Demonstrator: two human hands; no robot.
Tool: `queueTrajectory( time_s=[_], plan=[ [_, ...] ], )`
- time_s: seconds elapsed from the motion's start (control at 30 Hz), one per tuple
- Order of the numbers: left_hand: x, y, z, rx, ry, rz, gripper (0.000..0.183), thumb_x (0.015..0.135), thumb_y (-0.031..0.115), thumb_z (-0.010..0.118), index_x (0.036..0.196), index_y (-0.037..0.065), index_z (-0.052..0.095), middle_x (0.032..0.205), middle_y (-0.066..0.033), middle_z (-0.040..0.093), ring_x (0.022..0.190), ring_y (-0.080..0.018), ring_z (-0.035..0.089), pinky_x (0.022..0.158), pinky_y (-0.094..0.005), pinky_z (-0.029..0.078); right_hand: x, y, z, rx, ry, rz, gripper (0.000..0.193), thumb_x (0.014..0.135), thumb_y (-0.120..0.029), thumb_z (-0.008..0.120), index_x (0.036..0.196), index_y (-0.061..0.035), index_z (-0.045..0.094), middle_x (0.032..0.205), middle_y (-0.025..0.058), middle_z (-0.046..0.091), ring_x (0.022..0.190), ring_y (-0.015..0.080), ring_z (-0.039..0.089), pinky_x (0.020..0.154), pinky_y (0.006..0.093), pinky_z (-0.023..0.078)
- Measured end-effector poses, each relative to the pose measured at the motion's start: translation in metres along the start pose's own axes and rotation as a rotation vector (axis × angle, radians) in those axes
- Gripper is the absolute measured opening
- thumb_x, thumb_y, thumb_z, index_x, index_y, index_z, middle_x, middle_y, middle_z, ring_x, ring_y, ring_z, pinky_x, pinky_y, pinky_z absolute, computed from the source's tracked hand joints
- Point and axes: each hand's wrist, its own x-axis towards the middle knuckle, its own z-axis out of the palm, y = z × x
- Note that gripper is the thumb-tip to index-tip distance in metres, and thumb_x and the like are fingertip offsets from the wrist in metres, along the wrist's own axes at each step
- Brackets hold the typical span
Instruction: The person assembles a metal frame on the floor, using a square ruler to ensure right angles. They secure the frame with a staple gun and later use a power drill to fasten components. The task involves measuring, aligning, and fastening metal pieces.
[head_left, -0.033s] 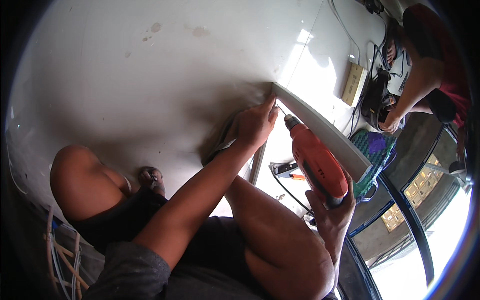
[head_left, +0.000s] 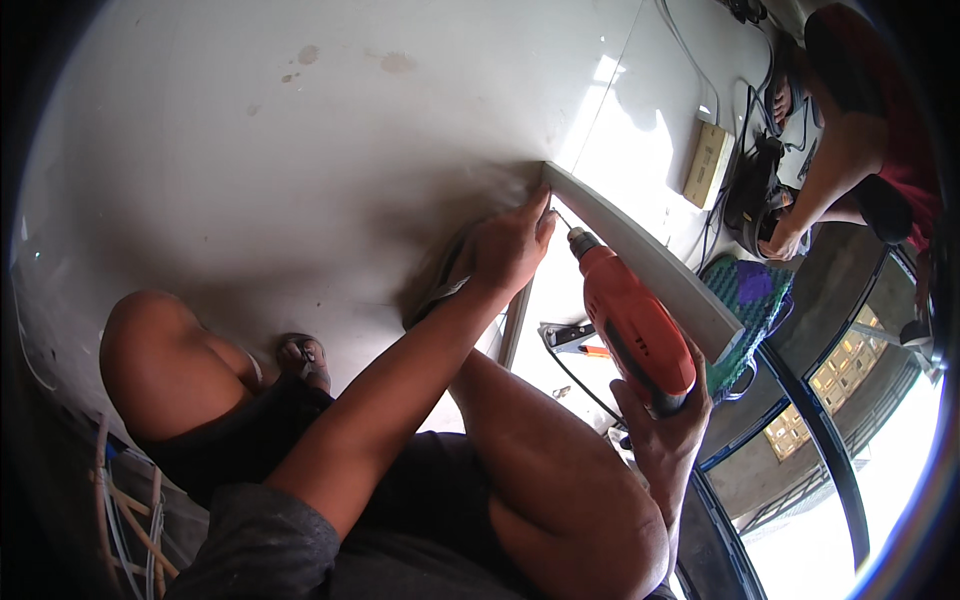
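Note:
My right hand (head_left: 672, 425) is wrapped round the rear of a red and black power drill (head_left: 638, 325). From its chuck a thin bit points up and left to the inside corner of a grey frame (head_left: 650, 262). One flat bar of this frame slants down to the right, and a second bar (head_left: 517, 325) runs down beside my left forearm. At the corner where the bars meet, my left hand (head_left: 510, 245) is closed on the frame, thumb and forefinger close to the bit's tip. Whether the tip touches the frame or a screw is too small to tell.
On the floor between my legs and the frame lie a dark tool with an orange piece (head_left: 578, 342) and a black cord. To the right are a green woven bag (head_left: 745, 300), a cardboard box (head_left: 708, 168), cables and a dark bag (head_left: 755, 205), handled by another person (head_left: 850, 150).

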Motion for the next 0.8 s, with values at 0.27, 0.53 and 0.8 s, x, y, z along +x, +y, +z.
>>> queueTrajectory(
  time_s=[0.27, 0.53, 0.8],
  plan=[
    [0.001, 0.004, -0.001, -0.020, -0.025, -0.052, 0.039, 0.099, 0.030, 0.071, 0.131, 0.009, 0.072, 0.084, -0.0221, 0.074, 0.072, -0.0396, 0.073, 0.068, -0.0487, 0.058, 0.002, -0.002, -0.001, -0.027, -0.010, 0.001, 0.066, 0.075, -0.017, 0.088, 0.133, 0.0022, 0.063, 0.108, 0.0227, 0.077, 0.100, 0.0345, 0.078, 0.092, 0.0421, 0.060],
    [0.001, 0.000, 0.001, -0.029, 0.022, 0.033, 0.041, 0.099, 0.029, 0.068, 0.136, 0.010, 0.066, 0.077, -0.0185, 0.073, 0.067, -0.0372, 0.073, 0.062, -0.0501, 0.058, 0.012, -0.010, -0.006, -0.058, -0.154, 0.123, 0.060, 0.073, -0.018, 0.087, 0.125, 0.0026, 0.066, 0.105, 0.0190, 0.076, 0.096, 0.0308, 0.075, 0.086, 0.0422, 0.059],
    [0.000, 0.001, -0.002, -0.027, 0.007, -0.010, 0.038, 0.097, 0.027, 0.074, 0.130, 0.007, 0.071, 0.077, -0.0196, 0.072, 0.065, -0.0376, 0.071, 0.061, -0.0465, 0.057, 0.020, -0.034, -0.012, -0.178, -0.202, 0.372, 0.076, 0.072, -0.023, 0.093, 0.135, 0.0021, 0.059, 0.117, 0.0225, 0.072, 0.106, 0.0356, 0.073, 0.092, 0.0434, 0.058]
  ],
)
